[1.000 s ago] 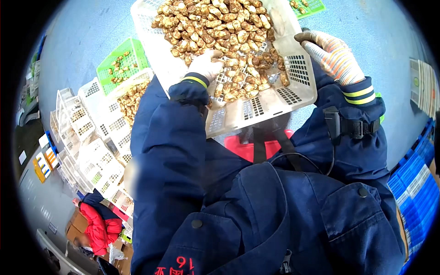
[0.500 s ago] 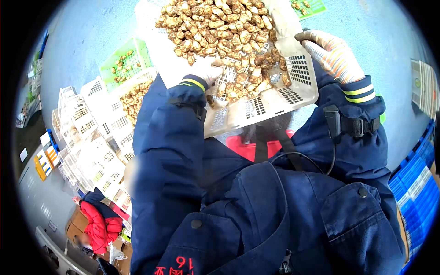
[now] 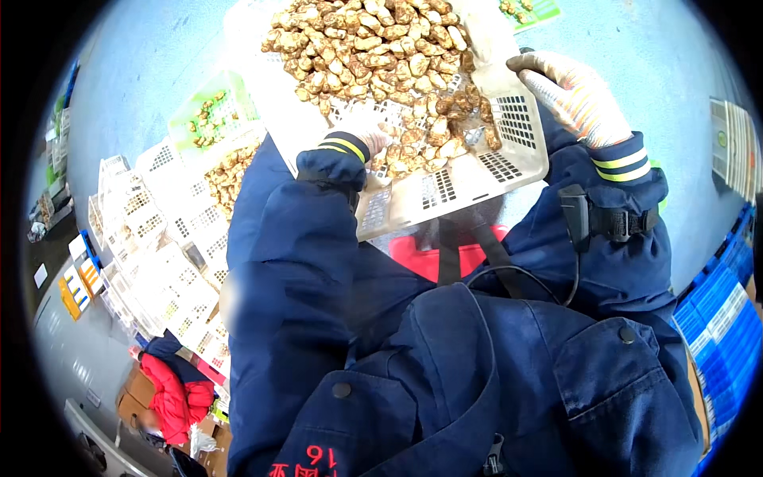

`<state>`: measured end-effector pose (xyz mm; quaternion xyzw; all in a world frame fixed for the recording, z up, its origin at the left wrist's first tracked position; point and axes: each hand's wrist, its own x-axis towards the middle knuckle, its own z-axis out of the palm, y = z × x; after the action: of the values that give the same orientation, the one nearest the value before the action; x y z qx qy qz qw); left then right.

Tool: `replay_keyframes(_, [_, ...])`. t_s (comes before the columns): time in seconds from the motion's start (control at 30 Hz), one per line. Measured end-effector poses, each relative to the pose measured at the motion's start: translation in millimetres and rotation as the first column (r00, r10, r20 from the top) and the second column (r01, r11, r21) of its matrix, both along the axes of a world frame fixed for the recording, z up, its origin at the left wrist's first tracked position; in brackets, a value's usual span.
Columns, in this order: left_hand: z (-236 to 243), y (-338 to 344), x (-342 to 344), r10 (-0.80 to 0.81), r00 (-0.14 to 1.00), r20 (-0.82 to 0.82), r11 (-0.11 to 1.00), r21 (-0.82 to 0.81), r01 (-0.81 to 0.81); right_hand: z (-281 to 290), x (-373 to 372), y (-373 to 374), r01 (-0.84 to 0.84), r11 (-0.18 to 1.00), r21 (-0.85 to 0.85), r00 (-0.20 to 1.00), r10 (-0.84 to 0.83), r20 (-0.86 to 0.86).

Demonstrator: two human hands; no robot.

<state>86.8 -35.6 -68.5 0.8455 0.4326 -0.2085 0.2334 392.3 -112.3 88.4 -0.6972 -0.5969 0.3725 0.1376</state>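
A white slotted plastic crate (image 3: 405,213) lies tilted in front of me. A heap of stubby brown-and-cream pieces, apparently mushrooms (image 3: 373,52), fills its far part. Looser ones (image 3: 425,147) are scattered over its near part. My left hand (image 3: 362,133), in a pale glove, reaches inside among these loose pieces. Glare washes out its fingers, so whether they hold one cannot be made out. On the right, my gloved right hand (image 3: 574,94) is closed on the crate's right rim, its dark fingertips at the edge.
At the left stand a green basket (image 3: 238,99) with a few similar pieces, a fuller white basket (image 3: 234,171) and many white crates (image 3: 147,230). Another green basket (image 3: 540,12) is at the top. Blue crates (image 3: 719,342) are stacked right. A person in red (image 3: 171,397) is lower left.
My left hand has shifted slightly toward me among the loose pieces, its cuff turning a little. My right hand keeps its hold on the rim. The whole view has drifted slightly.
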Motion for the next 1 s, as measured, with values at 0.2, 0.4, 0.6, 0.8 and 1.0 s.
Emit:
replay_keyframes(0.2, [-3,-7,37,0.031,0.983,0.179,0.999,-0.033,-0.025,8,3,-5,-0.007,0.999,0.044,1.0,0.007,0.008])
replay_keyframes(0.4, [-8,-27,34,-0.062,0.996,0.062,0.998,-0.025,0.064,4,0,-3,-0.007,1.0,0.023,1.0,0.006,0.027])
replay_keyframes(0.6, [-3,-25,47,-0.172,0.982,0.082,0.979,0.123,0.161,3,4,-4,0.011,1.0,0.008,0.999,-0.011,-0.045])
replay_keyframes(0.8, [-16,-30,39,-0.116,0.952,0.282,0.991,0.095,0.092,-5,5,-2,-0.073,0.98,0.186,0.996,0.062,0.065])
replay_keyframes(1.0, [-16,-29,34,-0.118,0.988,0.095,0.991,-0.059,0.124,11,-1,-1,0.005,1.0,-0.006,0.999,-0.005,0.041])
